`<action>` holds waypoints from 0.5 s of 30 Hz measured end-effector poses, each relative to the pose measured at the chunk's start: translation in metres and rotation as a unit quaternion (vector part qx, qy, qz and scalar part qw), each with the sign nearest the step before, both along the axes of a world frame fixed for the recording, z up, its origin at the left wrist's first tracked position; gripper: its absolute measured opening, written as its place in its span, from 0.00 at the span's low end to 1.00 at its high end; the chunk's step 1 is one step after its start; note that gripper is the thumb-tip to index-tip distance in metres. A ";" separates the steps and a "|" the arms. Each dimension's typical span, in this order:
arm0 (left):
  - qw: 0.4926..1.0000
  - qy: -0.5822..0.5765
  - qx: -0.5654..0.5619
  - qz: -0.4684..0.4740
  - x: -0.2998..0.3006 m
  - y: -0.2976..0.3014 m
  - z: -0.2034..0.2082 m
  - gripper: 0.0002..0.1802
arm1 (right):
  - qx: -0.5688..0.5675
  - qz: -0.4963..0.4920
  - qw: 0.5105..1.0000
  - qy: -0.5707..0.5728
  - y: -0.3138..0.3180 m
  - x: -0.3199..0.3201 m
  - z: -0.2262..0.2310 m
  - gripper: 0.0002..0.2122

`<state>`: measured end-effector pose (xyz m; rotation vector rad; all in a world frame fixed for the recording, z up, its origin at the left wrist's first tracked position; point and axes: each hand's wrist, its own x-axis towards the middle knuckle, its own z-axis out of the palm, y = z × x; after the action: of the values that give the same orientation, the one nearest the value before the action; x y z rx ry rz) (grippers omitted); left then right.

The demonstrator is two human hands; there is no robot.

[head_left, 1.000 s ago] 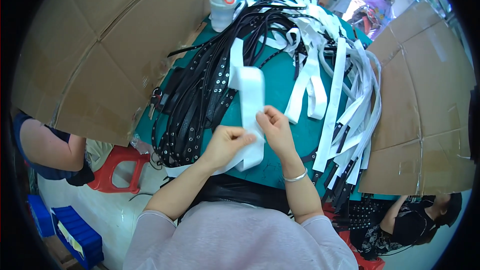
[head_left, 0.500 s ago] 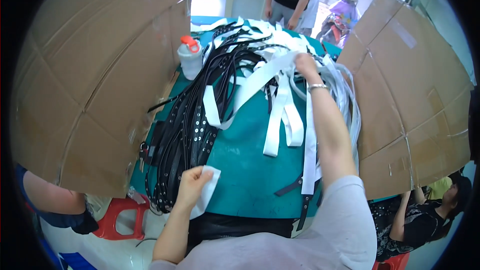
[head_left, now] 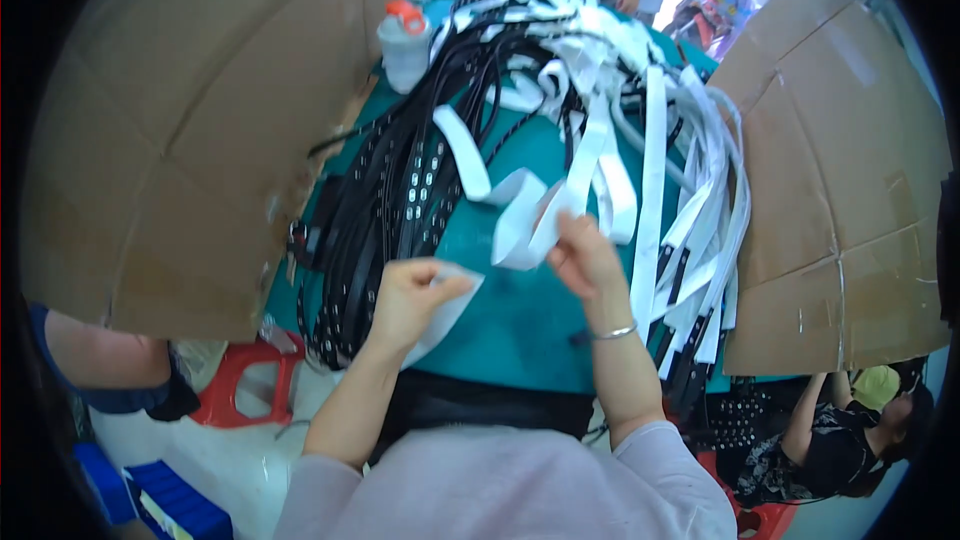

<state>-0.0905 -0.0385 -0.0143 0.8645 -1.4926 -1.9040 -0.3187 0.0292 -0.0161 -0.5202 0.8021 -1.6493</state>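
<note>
Near the front edge of the green table [head_left: 505, 345], my left hand [head_left: 408, 305] pinches a white paper strip [head_left: 448, 318], whose lower part hangs toward the edge. To its right, my right hand [head_left: 585, 255] is closed on a curling white strip [head_left: 520, 220] held above the table; motion blurs the fingers a little. Whether both hands hold one and the same strip I cannot tell. Left of my hands lies a thick bundle of black belts [head_left: 400, 190] with metal eyelets. More belts wrapped in white strips [head_left: 700, 210] lie to the right.
Tall cardboard sheets [head_left: 220, 140] [head_left: 830, 180] wall the table on both sides. A white bottle with an orange lid [head_left: 405, 50] stands at the far left, beside a heap of loose white strips [head_left: 600, 40]. People are beyond the table and at the right; red stools [head_left: 245, 385] stand below.
My right hand has come back from the far heap toward me, drawing the white strip into loose folds. My left hand has risen slightly with its strip. The whole view has shifted.
</note>
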 end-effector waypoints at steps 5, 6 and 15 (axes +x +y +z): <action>0.999 0.020 -0.008 0.026 -0.012 0.009 0.007 0.05 | -0.010 -0.098 0.980 0.171 0.025 0.031 0.044 0.11; 0.999 0.034 -0.014 0.023 -0.012 0.010 0.000 0.05 | -0.008 -0.131 0.962 0.238 0.029 0.039 0.045 0.11; 0.998 0.023 -0.059 0.009 0.001 0.026 -0.003 0.05 | 0.005 -0.183 0.911 0.370 0.036 0.060 0.032 0.11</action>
<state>-0.0897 -0.0121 -0.0170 0.7735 -1.5465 -1.7920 -0.2587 0.0655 0.0161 -1.0714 1.5361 -1.7873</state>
